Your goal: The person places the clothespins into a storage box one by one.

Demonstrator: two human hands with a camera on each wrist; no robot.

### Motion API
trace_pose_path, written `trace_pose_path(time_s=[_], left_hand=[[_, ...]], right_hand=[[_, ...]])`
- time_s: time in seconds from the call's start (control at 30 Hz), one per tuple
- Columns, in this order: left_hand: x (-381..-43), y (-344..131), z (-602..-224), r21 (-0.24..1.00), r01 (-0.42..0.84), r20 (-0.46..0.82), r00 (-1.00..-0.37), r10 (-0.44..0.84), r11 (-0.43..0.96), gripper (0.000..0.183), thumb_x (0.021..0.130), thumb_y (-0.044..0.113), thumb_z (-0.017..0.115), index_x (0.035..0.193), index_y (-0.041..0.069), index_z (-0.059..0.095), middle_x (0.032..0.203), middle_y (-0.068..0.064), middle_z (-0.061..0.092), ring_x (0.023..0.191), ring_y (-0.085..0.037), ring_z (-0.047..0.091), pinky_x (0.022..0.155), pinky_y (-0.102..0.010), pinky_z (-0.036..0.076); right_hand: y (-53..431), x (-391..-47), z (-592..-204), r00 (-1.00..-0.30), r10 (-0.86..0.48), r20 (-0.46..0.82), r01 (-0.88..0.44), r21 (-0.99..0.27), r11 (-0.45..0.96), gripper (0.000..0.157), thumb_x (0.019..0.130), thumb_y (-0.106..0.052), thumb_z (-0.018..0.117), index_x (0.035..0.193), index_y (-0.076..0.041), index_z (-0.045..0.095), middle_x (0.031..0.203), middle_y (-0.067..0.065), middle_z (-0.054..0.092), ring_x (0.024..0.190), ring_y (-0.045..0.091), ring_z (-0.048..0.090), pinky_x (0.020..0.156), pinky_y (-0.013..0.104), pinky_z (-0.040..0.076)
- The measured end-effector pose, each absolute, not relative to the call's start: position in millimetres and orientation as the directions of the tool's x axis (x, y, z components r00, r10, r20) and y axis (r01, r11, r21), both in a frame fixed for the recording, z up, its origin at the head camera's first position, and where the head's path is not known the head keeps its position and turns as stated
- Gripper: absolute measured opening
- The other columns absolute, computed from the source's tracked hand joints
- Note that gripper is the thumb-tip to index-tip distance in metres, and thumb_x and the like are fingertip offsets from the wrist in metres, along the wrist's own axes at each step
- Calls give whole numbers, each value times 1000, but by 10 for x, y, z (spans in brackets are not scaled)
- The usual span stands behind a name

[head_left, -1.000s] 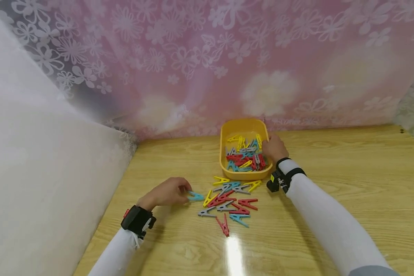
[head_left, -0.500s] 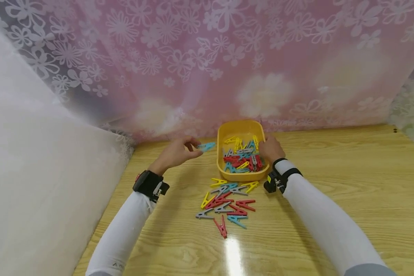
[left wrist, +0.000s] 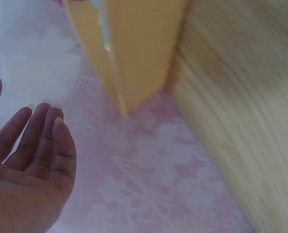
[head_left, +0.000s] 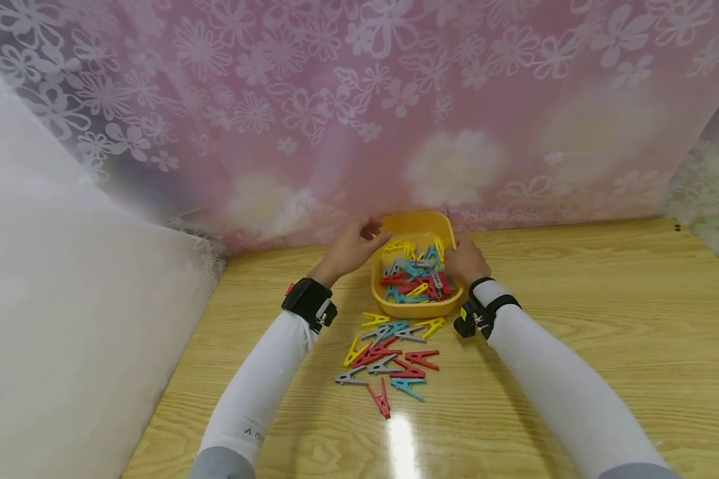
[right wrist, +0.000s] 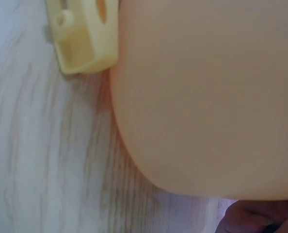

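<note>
My left hand (head_left: 350, 251) hovers by the left rim of a yellow tub (head_left: 416, 311). Its fingers (left wrist: 35, 141) are gently bent and apart from the thumb, with nothing between them in the left wrist view. A blue clothespin (head_left: 409, 268) lies on top of the mixed clothespins inside the tub. On the other side, my right hand (head_left: 467, 261) grips the tub's right rim; only a bit of that hand (right wrist: 253, 217) shows at the bottom of the right wrist view. In front of the tub lies a loose pile of red, grey, yellow and blue clothespins, among them a red clothespin (head_left: 421, 359).
A wooden table (head_left: 551, 332) carries everything. Behind the tub hangs a pink flowered cloth (head_left: 311, 120), and a white sheet (head_left: 78, 286) hangs along the left. One yellow clothespin (right wrist: 88, 39) lies close by the tub wall in the right wrist view.
My left hand has lifted a blue clothespin from the table's pile, carried it up and right to the tub, and let it go. My right hand has stayed on the rim.
</note>
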State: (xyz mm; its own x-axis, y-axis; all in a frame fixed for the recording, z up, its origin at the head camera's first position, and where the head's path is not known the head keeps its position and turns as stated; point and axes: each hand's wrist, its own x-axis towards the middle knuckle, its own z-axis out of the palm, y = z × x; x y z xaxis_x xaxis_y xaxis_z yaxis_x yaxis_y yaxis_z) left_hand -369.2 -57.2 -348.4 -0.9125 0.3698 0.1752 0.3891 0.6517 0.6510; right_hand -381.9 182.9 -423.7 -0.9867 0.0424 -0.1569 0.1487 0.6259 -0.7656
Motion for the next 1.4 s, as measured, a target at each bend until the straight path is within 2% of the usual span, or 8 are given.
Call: trace_pose_path(time_s=[0.33,0.47,0.6,0.8,0.9,1.03,1.23,1.4], left_hand=[[-3556,-941,-3706,631,382,174,-918,356,675,18,95,22,61,105,7,62,96,-4,62,87,-18,58,78,-32,48],[-3397,-1121,-3803,606,351,132,-930,344,714,14,93,23,62,95,9,63,84,-2,61,74,-17,55,69,-32,46],[-3240,-1248,-3909,571,318,26,-928,371,757,15,92,27,65,89,12,61,79,0,58,69,-15,53,65,-31,44],[-3026,-1269,-3987,540,309,-217,-848,484,783,20,88,30,68,90,13,59,80,1,59,70,-14,53,65,-30,43],[-2942,-1233,-4017,531,302,-287,-815,504,792,24,85,34,71,90,14,58,79,1,59,68,-14,52,64,-30,42],[-2872,-1163,-4038,485,321,-309,-807,503,813,26,83,36,72,88,14,59,77,2,56,65,-13,49,61,-29,39],[-2817,-1133,-4036,388,308,-327,-835,442,869,24,81,35,72,86,16,58,76,3,54,64,-13,48,58,-29,36],[-2800,-1135,-4056,374,305,-320,-844,430,876,26,80,37,73,86,17,58,76,3,55,64,-13,49,58,-30,37]], right_hand=[[1839,-3841,-4253,-987,43,-156,147,-757,637,39,101,-26,33,130,-4,45,98,15,56,83,29,56,64,35,41],[1869,-3860,-4287,-987,20,-162,139,-765,629,42,101,-40,33,109,-3,52,85,13,51,73,27,52,59,33,37],[1937,-3866,-4299,-990,1,-143,113,-781,614,48,100,-48,32,89,-4,49,75,11,44,65,25,46,56,33,34],[1995,-3856,-4309,-995,-35,-92,59,-846,530,42,101,-39,35,97,0,50,71,8,42,60,22,45,54,31,39],[1980,-3845,-4318,-997,-28,-74,49,-855,517,40,102,-36,36,100,1,50,73,9,42,61,21,45,54,30,39],[1963,-3840,-4331,-998,-11,-61,47,-862,504,35,102,-34,37,98,-1,48,79,12,43,62,22,45,54,30,38],[1952,-3836,-4335,-997,-15,-70,53,-866,497,34,103,-33,36,98,-1,47,82,13,43,61,21,45,52,29,38],[1955,-3843,-4346,-996,-10,-85,68,-863,501,34,103,-34,35,99,-2,46,86,14,43,64,22,45,54,29,38]])
